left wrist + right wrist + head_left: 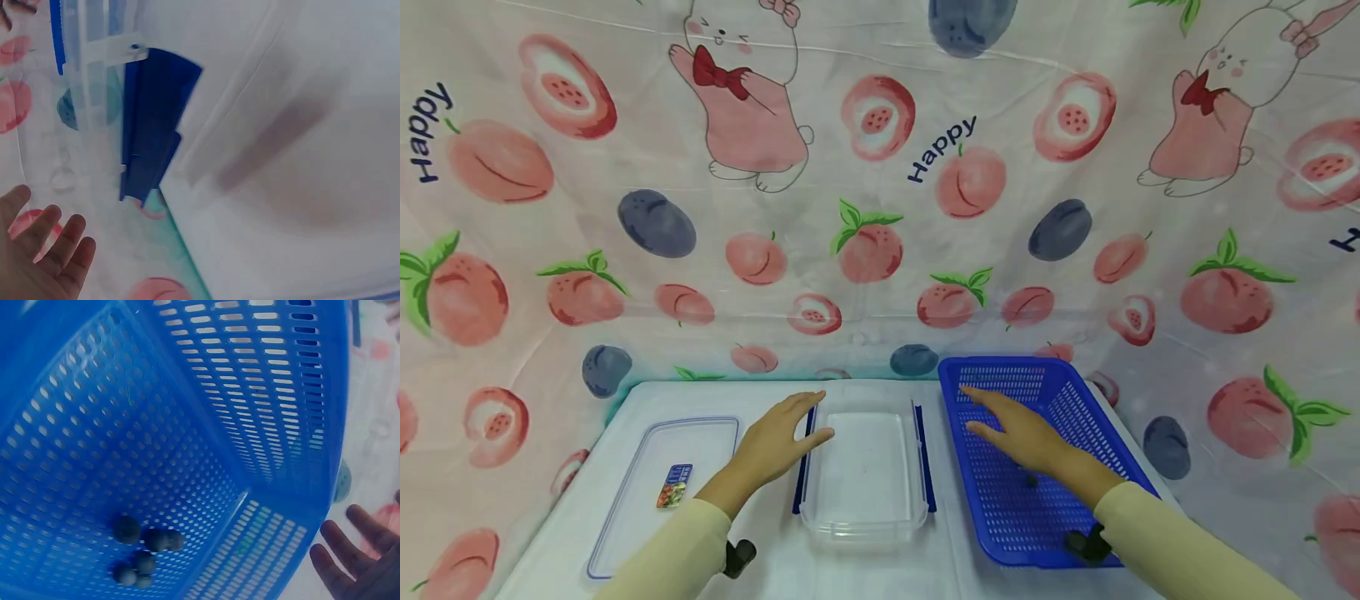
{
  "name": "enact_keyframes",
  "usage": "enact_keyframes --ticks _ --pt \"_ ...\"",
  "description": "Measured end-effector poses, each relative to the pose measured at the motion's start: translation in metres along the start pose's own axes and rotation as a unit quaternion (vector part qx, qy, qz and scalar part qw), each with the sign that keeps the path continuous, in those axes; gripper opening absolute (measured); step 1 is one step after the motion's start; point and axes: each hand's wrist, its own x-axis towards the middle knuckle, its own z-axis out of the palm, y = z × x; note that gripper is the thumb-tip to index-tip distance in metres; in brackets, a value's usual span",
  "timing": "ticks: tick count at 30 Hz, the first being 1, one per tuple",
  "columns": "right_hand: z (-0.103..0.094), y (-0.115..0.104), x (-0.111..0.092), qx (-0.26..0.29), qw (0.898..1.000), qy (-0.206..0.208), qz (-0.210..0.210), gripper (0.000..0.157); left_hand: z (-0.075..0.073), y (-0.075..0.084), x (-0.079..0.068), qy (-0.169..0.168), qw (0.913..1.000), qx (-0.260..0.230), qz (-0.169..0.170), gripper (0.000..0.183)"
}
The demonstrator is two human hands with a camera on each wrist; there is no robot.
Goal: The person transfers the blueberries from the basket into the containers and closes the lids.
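Observation:
My left hand [778, 442] is held with fingers extended and thumb apart, beside the left edge of a clear plastic box [865, 531]. Blue clip flaps [925, 458] run along both long sides of the box; the left wrist view shows one flap [156, 119] hanging outward. My right hand [1018, 433] reaches over a blue perforated basket [964, 462], fingers spread and holding nothing. On the basket floor lie several dark round berries, like blueberries [127, 529], clustered together in the right wrist view; the right arm hides most of them in the head view.
A clear lid [640, 467] with a blue rim and a colourful label [674, 486] lies flat on the white table [775, 567], left of the box. Behind the table hangs a fruit-and-rabbit patterned cloth [865, 50]. The box stands between lid and basket.

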Motion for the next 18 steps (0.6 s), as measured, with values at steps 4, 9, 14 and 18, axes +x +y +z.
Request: enact_keyframes --ticks 4,9,14,18 --pt "-0.004 0.011 -0.005 0.029 0.999 0.015 0.027 0.056 0.009 -0.009 -0.010 0.045 0.9961 -0.054 -0.054 0.065" --pt "-0.005 0.030 -0.009 0.049 0.997 0.026 0.057 0.039 0.021 -0.014 -0.016 0.072 0.9862 -0.117 -0.093 0.059" --pt "-0.003 0.046 -0.018 0.035 0.995 0.021 0.086 0.031 0.030 -0.011 -0.020 0.085 0.9763 -0.160 -0.118 0.055" --pt "-0.003 0.054 -0.023 0.044 0.993 0.007 0.111 0.029 0.036 -0.010 -0.021 0.088 0.9682 -0.188 -0.140 0.052"
